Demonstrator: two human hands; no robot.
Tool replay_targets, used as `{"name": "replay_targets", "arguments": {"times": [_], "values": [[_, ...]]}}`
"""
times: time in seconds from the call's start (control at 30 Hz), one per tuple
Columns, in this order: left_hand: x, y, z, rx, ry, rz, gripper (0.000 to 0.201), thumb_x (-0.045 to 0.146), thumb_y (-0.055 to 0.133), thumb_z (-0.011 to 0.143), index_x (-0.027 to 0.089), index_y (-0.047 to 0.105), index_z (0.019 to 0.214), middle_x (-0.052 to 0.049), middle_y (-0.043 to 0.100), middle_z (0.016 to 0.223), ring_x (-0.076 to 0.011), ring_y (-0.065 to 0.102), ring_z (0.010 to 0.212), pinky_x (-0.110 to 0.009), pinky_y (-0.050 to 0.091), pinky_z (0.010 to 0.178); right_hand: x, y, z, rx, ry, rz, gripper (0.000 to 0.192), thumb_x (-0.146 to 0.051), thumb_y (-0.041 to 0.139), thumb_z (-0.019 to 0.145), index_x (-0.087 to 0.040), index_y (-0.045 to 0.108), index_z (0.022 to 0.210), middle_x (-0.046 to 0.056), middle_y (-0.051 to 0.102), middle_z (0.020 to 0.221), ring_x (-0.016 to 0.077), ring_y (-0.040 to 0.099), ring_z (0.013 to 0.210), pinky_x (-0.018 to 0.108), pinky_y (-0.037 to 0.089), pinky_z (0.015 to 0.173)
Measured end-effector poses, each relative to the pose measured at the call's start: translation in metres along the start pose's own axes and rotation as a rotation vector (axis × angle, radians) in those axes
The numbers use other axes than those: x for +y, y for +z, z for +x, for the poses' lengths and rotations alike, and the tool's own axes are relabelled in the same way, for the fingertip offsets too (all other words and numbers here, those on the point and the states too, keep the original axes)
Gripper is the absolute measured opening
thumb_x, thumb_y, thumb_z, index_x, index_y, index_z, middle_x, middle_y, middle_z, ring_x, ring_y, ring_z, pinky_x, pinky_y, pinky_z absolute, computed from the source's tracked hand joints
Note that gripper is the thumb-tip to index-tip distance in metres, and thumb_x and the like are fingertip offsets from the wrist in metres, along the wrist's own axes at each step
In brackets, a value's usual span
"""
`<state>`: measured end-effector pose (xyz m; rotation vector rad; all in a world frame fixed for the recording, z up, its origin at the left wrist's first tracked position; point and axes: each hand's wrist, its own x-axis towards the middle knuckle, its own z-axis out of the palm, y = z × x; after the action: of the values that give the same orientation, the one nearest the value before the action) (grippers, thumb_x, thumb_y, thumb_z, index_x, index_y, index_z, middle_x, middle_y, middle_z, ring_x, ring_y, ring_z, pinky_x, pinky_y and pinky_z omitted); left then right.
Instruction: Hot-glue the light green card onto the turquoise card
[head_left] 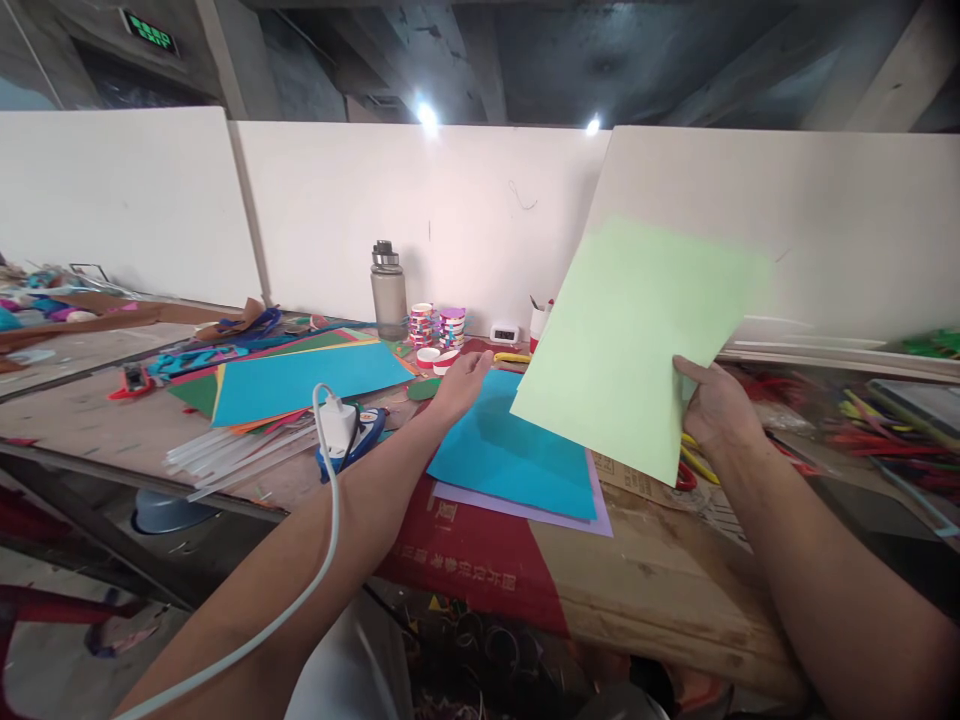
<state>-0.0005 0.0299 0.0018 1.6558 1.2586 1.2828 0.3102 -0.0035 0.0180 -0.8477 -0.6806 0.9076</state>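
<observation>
a bottle (388,300) (dark-topped) left of a clock (505,333)

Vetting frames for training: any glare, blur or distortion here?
All head view: ceiling lights glare above the white partition; the light green sheet fades fuzzily at its upper edge, possibly motion blur; clutter at far right looks soft and smeared; bottle fairly crisp; forearms look stretched toward the bottom corners, likely wide-angle distortion.
</observation>
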Motion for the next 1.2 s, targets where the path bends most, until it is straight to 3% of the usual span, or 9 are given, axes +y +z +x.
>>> {"name": "replay_targets", "arguments": {"times": [0.17, 0.23, 0.33, 0.43, 0.57, 0.77, 0.93, 1.2], "values": [[0.002, 0.004, -0.002, -0.315, -0.212, -0.492, 0.070, 0.074, 0.036, 0.080, 0.016, 0.066, 0.103, -0.013, 0.067, 0.107, -0.0244, 0.063, 0.094, -0.033, 0.048, 0.080, 0.004, 0.003, -0.005, -0.064, 0.035, -0.051, 0.026, -0.009, 0.066, 0.065, -0.017, 0.067, 0.090, 0.005, 0.072, 0.095, 0.0150, 0.066, 0.071, 0.026, 0.057, 0.066], [0.004, 0.006, -0.004, -0.414, -0.260, -0.574, 0.074, 0.078, 0.034, 0.078, 0.016, 0.066, 0.104, -0.012, 0.070, 0.101, -0.0226, 0.065, 0.089, -0.031, 0.049, 0.077, 0.006, 0.005, -0.009, -0.099, 0.042, -0.066, 0.029, -0.010, 0.066, 0.065, -0.020, 0.068, 0.091, 0.003, 0.072, 0.092, 0.0154, 0.066, 0.069, 0.027, 0.058, 0.064], [0.006, 0.009, -0.006, -0.467, -0.315, -0.625, 0.073, 0.078, 0.039, 0.075, 0.016, 0.065, 0.104, -0.012, 0.071, 0.095, -0.0225, 0.066, 0.086, -0.032, 0.050, 0.076, 0.008, 0.008, -0.016, -0.174, 0.086, -0.116, 0.025, -0.014, 0.069, 0.065, -0.023, 0.069, 0.088, 0.001, 0.073, 0.088, 0.0166, 0.066, 0.069, 0.029, 0.058, 0.063], [0.007, 0.012, -0.009, -0.445, -0.324, -0.639, 0.062, 0.067, 0.059, 0.072, 0.014, 0.065, 0.103, -0.012, 0.071, 0.095, -0.0227, 0.067, 0.084, -0.032, 0.051, 0.074, 0.013, 0.011, -0.023, -0.257, 0.115, -0.164, 0.027, -0.019, 0.073, 0.063, -0.024, 0.069, 0.089, 0.002, 0.073, 0.090, 0.0196, 0.068, 0.074, 0.031, 0.059, 0.066], [0.003, 0.015, -0.012, -0.409, -0.251, -0.671, 0.047, 0.036, 0.084, 0.059, 0.013, 0.067, 0.097, -0.011, 0.071, 0.098, -0.0216, 0.067, 0.086, -0.032, 0.051, 0.079, 0.019, 0.014, -0.030, -0.355, 0.131, -0.217, 0.034, -0.024, 0.076, 0.063, -0.024, 0.067, 0.096, 0.003, 0.073, 0.093, 0.0220, 0.069, 0.077, 0.034, 0.058, 0.068], [-0.002, 0.017, -0.012, -0.360, -0.271, -0.638, 0.043, 0.030, 0.086, 0.055, 0.011, 0.069, 0.089, -0.010, 0.073, 0.087, -0.0198, 0.067, 0.073, -0.034, 0.051, 0.074, 0.020, 0.019, -0.038, -0.422, 0.221, -0.253, 0.040, -0.025, 0.078, 0.063, -0.023, 0.065, 0.101, 0.004, 0.073, 0.098, 0.0222, 0.069, 0.078, 0.035, 0.058, 0.070], [-0.002, 0.017, -0.009, -0.274, -0.254, -0.662, 0.045, 0.028, 0.087, 0.051, 0.012, 0.069, 0.089, -0.008, 0.073, 0.081, -0.0177, 0.066, 0.067, -0.033, 0.052, 0.072, 0.025, 0.020, -0.040, -0.411, 0.255, -0.285, 0.031, -0.036, 0.075, 0.069, -0.020, 0.067, 0.095, 0.007, 0.073, 0.096, 0.0231, 0.069, 0.078, 0.036, 0.057, 0.071], [-0.001, 0.014, -0.008, -0.239, -0.279, -0.662, 0.045, 0.030, 0.085, 0.056, 0.011, 0.067, 0.093, -0.011, 0.073, 0.088, -0.0227, 0.068, 0.074, -0.036, 0.055, 0.070, 0.040, 0.016, -0.040, -0.434, 0.275, -0.356, 0.039, -0.037, 0.082, 0.058, -0.018, 0.068, 0.089, 0.007, 0.074, 0.089, 0.0222, 0.068, 0.072, 0.036, 0.055, 0.070]]}}
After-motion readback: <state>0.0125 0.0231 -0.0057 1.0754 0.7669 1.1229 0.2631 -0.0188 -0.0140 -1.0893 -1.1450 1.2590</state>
